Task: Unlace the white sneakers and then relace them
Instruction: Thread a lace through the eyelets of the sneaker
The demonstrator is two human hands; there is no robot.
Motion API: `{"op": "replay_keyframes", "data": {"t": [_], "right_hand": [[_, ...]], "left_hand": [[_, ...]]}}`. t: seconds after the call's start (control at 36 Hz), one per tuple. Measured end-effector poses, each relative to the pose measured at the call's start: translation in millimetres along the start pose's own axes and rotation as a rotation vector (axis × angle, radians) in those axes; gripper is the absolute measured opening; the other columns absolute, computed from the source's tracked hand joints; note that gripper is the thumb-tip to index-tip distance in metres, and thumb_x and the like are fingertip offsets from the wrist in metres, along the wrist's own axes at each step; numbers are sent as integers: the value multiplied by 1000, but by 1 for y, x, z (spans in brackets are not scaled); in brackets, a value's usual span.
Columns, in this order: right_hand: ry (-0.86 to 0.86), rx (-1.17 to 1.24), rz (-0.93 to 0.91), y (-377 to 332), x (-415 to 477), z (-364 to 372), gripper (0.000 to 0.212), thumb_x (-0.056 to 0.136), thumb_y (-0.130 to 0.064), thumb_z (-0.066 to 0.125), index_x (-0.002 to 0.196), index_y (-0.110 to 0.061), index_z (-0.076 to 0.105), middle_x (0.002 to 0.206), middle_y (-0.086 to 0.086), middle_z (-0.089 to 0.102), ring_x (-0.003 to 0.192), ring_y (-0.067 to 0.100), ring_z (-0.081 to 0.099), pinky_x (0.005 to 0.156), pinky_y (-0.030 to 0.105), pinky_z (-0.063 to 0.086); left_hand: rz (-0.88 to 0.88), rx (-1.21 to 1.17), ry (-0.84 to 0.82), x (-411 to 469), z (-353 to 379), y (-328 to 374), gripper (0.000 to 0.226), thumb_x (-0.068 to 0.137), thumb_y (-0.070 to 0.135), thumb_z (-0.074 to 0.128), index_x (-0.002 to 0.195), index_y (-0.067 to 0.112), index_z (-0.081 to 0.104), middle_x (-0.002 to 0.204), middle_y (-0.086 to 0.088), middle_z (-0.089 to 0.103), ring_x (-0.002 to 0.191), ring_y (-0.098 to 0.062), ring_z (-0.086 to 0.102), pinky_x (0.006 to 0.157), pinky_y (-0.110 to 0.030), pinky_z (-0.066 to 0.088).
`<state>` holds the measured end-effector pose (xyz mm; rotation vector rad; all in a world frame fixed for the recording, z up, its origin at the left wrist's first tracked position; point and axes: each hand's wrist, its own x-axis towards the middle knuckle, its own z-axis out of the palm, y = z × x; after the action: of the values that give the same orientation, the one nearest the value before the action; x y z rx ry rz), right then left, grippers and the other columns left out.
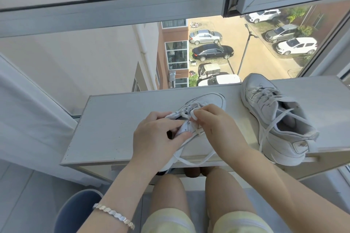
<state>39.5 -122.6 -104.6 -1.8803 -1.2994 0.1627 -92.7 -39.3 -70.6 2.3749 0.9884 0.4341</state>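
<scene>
White sneaker (208, 100) mid-frame on table (117, 125), toe pointing away from me. My left grip (157, 136) holds tongue and collar. My right grip (216, 125) pinches lace (193, 105) by upper eyelets. Front rows threaded, loose ends trailing over near table edge. Second sneaker (274, 117) at right of frame, threaded but untied, slack. Judgement: somewhere mid-task on this shoe; cannot tell whether unlacing or relacing. Other shoe looks left to do.
</scene>
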Motion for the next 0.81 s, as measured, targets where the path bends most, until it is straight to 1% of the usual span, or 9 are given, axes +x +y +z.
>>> {"op": "replay_keyframes", "data": {"t": [0.08, 0.14, 0.25, 0.33, 0.44, 0.53, 0.64, 0.75, 0.81], "right_hand": [[60, -63, -77, 3, 1, -1, 19, 79, 1, 54, 89, 0, 69, 86, 10, 64, 76, 15, 54, 70, 13, 39], [45, -42, -112, 3, 6, -6, 19, 80, 4, 53, 88, 1, 70, 89, 12, 67, 79, 11, 58, 74, 9, 39], [-101, -21, -252, -10, 20, -12, 22, 83, -1, 48, 86, 0, 71, 90, 11, 69, 84, 10, 57, 79, 0, 36], [-192, -25, -286, -14, 26, -11, 30, 86, -11, 44, 80, 0, 71, 86, 12, 68, 79, 17, 61, 77, -1, 34], [-176, 38, -257, -6, 26, -17, 16, 82, -5, 58, 85, -4, 73, 91, 10, 69, 93, 7, 55, 83, 0, 37], [-103, 124, -177, 0, 21, -23, 13, 80, -1, 67, 86, -9, 75, 92, 2, 70, 92, 1, 57, 78, 1, 39], [-42, 142, -103, 1, 8, -25, 14, 74, 2, 74, 80, -11, 75, 83, -22, 61, 88, -1, 58, 71, -2, 37], [12, 55, -221, 1, 7, -23, 3, 73, -7, 72, 76, -10, 73, 77, -6, 63, 76, 7, 54, 68, 1, 38], [8, 15, -253, 5, 6, -22, 3, 75, -11, 69, 76, -10, 72, 75, 0, 64, 72, 7, 50, 65, 8, 41]], "left_hand": [[-1, 1, 1, 0, 0, 0, 17, 72, 40, 75, 88, 38, 74, 108, 11, 57, 111, -9, 52, 89, -30, 42], [-2, 3, -7, 0, 0, 0, 17, 72, 40, 75, 89, 38, 74, 103, 15, 52, 110, -9, 52, 89, -30, 42], [4, 3, -17, 0, -1, 1, 19, 73, 39, 75, 92, 36, 74, 99, 20, 47, 108, -9, 52, 88, -28, 41], [2, -10, -28, -1, -2, 2, 19, 74, 38, 74, 93, 37, 74, 100, 22, 49, 107, -6, 50, 89, -28, 40], [-1, -18, -40, -1, -3, 2, 20, 75, 40, 73, 95, 39, 73, 114, 12, 57, 112, -6, 50, 92, -29, 40], [-8, -24, -25, -1, -2, 2, 18, 74, 39, 74, 92, 37, 74, 115, 10, 58, 111, -8, 51, 91, -30, 41], [-8, -7, -23, -2, -1, 2, 19, 73, 41, 74, 92, 39, 73, 114, 11, 57, 112, -9, 51, 89, -27, 41], [-7, -5, -28, -1, -1, 1, 18, 73, 42, 73, 92, 39, 73, 112, 11, 57, 114, -7, 50, 88, -27, 41], [-12, 0, -42, -1, -2, 2, 21, 74, 42, 73, 95, 41, 72, 115, 11, 57, 114, -7, 50, 89, -26, 40]]}}
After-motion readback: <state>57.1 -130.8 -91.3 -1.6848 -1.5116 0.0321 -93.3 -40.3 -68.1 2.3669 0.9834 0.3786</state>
